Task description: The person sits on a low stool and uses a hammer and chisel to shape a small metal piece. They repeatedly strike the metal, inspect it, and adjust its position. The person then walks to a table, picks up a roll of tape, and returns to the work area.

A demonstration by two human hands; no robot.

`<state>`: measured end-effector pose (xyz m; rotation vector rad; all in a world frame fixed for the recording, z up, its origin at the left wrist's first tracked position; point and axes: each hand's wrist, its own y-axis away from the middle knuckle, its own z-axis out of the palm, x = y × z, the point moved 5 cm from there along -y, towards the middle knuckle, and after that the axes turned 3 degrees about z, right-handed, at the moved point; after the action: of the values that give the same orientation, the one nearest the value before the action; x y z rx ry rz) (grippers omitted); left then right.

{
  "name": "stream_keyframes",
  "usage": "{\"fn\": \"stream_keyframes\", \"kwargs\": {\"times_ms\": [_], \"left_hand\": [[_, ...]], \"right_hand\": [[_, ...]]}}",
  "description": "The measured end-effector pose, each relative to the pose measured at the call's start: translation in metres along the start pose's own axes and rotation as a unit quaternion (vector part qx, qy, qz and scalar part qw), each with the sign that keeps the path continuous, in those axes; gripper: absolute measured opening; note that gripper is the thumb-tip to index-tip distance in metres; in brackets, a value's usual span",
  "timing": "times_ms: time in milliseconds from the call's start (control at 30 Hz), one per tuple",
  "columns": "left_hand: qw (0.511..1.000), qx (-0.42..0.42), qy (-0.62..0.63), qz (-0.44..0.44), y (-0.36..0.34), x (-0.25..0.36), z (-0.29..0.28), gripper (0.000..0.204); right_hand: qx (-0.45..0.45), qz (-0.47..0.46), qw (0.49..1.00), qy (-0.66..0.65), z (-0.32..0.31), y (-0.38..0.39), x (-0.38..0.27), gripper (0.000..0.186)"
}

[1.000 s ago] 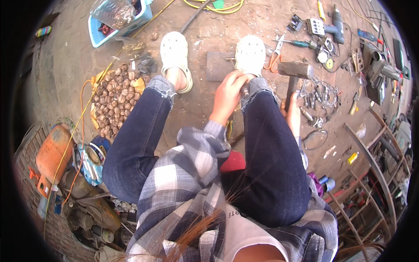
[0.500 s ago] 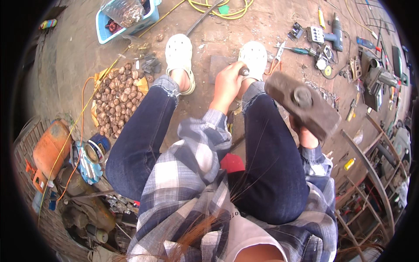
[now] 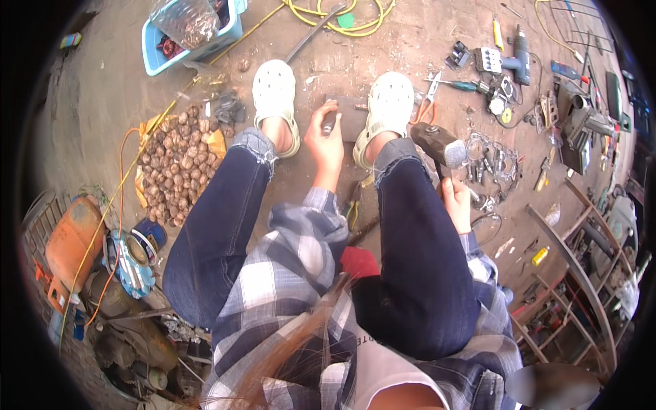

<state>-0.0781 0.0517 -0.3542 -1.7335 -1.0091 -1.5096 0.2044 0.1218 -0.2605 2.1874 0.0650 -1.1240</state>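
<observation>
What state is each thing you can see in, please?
Left hand: closed around the metal piece
Right hand: closed around the hammer
Metal piece: held, partly hidden
Hammer: held by its handle
Walnuts: heaped, in shells
Blue bin: open, loaded
Yellow cable: loosely coiled
White clogs: both worn
Scissors: lying unused

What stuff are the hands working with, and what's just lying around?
Seems in use:
- hammer, in the right hand
- small dark piece, in the left hand
- perhaps the flat plate beside it

Probably just lying about:
- walnuts
- orange-handled scissors
- blue-and-white glove
</observation>
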Motion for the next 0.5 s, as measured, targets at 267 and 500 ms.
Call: {"fn": "stream_keyframes", "kwargs": {"times_ms": [267,500], "left_hand": [[0.981,-0.114,0.139,-0.077,-0.027,0.002,0.007,0.022],[0.979,-0.19,0.052,-0.056,-0.042,0.007,0.014,0.024]], "right_hand": [[0.056,0.064,0.994,-0.062,-0.008,0.009,0.007,0.043],[0.055,0.063,0.995,-0.053,-0.001,0.012,0.014,0.044]]}}
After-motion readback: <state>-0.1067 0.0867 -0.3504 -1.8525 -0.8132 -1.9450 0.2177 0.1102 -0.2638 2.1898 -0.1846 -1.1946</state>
